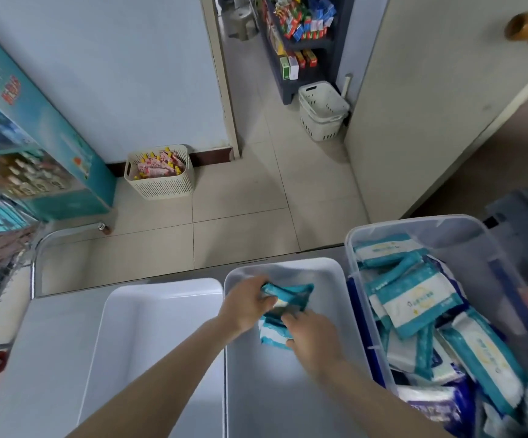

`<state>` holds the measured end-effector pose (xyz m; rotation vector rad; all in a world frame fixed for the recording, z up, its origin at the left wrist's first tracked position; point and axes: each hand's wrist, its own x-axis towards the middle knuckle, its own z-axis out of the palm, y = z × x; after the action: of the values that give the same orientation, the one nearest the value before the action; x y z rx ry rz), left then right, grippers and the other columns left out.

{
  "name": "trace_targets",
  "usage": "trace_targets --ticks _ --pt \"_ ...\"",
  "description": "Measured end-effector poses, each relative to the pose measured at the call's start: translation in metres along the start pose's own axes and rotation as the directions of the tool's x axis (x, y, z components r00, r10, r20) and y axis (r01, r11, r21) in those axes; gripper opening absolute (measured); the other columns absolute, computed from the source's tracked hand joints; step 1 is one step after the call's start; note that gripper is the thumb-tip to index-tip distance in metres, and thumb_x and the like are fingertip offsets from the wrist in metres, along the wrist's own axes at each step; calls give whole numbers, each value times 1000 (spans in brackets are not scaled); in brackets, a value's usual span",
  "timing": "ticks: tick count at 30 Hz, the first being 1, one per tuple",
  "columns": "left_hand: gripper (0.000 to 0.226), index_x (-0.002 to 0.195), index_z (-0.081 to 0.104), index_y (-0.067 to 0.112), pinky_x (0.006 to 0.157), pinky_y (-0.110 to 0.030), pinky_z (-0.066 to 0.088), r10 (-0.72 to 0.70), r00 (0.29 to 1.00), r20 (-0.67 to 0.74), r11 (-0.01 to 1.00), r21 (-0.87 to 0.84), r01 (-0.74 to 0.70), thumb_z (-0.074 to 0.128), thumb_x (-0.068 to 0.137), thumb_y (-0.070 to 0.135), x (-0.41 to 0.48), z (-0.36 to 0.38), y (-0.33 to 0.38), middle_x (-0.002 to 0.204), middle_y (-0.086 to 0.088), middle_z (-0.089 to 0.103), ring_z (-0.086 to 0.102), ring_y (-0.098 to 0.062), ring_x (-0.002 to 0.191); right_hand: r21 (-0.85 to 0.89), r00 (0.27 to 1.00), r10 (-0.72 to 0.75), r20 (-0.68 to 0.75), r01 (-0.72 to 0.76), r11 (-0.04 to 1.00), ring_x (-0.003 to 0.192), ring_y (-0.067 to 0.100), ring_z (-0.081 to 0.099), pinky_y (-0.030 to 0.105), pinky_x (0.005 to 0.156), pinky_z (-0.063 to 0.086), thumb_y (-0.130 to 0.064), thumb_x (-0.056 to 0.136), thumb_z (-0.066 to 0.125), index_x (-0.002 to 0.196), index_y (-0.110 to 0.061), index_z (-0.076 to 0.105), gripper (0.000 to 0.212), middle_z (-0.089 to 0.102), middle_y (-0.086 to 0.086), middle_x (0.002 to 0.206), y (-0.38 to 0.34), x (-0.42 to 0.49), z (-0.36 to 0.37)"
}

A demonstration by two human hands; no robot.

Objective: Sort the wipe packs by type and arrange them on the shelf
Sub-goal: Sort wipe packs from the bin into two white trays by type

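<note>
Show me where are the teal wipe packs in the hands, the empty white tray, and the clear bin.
teal wipe packs (288,295), head view, upper pack's wrapper.
empty white tray (149,314), head view, bare floor.
clear bin (414,220), head view, far rim.

2 hands (246,303) (311,336), 2 white trays (161,289) (335,279), 1 clear bin (414,222), 3 slotted baskets (161,184) (322,121), two nested; teal wipe packs (414,298) overlapping, count unclear, several in hand (288,294)

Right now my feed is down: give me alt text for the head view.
Both hands, left hand and right hand, hold teal wipe packs over the middle white bin. The left white bin looks empty; the clear tub at right is heaped with teal and blue packs.
</note>
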<state>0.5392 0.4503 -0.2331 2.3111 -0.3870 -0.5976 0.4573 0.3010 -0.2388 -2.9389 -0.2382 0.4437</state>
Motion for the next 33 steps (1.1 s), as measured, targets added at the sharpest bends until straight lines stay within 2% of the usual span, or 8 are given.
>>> trace_targets --ticks 3,6,10,16,20,26,30,33 --pt "10 92 56 18 63 -18 37 128 992 19 948 290 -127 62 85 20 2 -8 -2 80 6 56 53 -15 72 -80 999 -29 -17 27 996 53 17 59 26 41 43 -33 30 90 72 -24 67 49 62 -2 61 0 10 15" --pt "21 111 57 19 71 -26 42 77 995 64 874 475 -98 54 90 19 3 -10 4 99 -3 63 60 -24 89 -97 995 -88 -50 83 992 56 19 59 26 47 42 -24 35 86 76 -22 67 45 63 -2 66 -4 5 24" --pt "22 111 59 16 70 -27 36 53 991 122 760 639 -120 48 93 21 2 -11 -2 109 -5 64 58 -26 104 -60 985 -170 -31 168 984 57 16 57 24 49 43 -16 27 81 81 -22 66 57 61 -4 70 -5 -5 26" --pt "18 103 57 19 71 -33 48 84 996 -1 795 604 -67 52 87 24 5 -22 -4 104 1 62 55 -23 102 -3 983 -115 -142 116 993 52 16 57 19 43 39 -20 34 85 78 -23 70 47 61 -7 66 -11 32 8" --pt "19 106 57 15 69 -33 41 60 996 64 649 755 -87 48 89 15 9 -29 0 110 -4 61 56 -26 102 26 978 -83 -193 89 996 60 17 62 24 51 48 -21 38 86 87 -20 71 51 65 -5 73 -10 41 4" --pt "19 109 57 14 76 -35 46 44 998 50 641 764 -66 48 93 18 8 -29 4 113 -4 60 56 -26 105 368 955 275 -107 -219 904 106 13 60 20 84 48 -31 95 53 130 -23 50 37 61 -6 120 8 20 19" --pt "30 110 60 17 78 -34 47 21 999 -31 728 686 6 52 93 40 8 -19 0 113 2 61 54 -21 107 510 899 436 -27 -363 780 94 20 63 30 75 49 -27 90 59 117 -20 58 28 69 1 106 2 38 24" --pt "54 92 68 15 60 -28 50 119 992 -32 683 728 -58 89 49 39 0 -15 -2 89 2 66 61 -21 82 607 842 540 14 -436 664 79 17 62 30 66 51 -25 88 62 93 -20 58 8 69 0 94 -1 46 25"
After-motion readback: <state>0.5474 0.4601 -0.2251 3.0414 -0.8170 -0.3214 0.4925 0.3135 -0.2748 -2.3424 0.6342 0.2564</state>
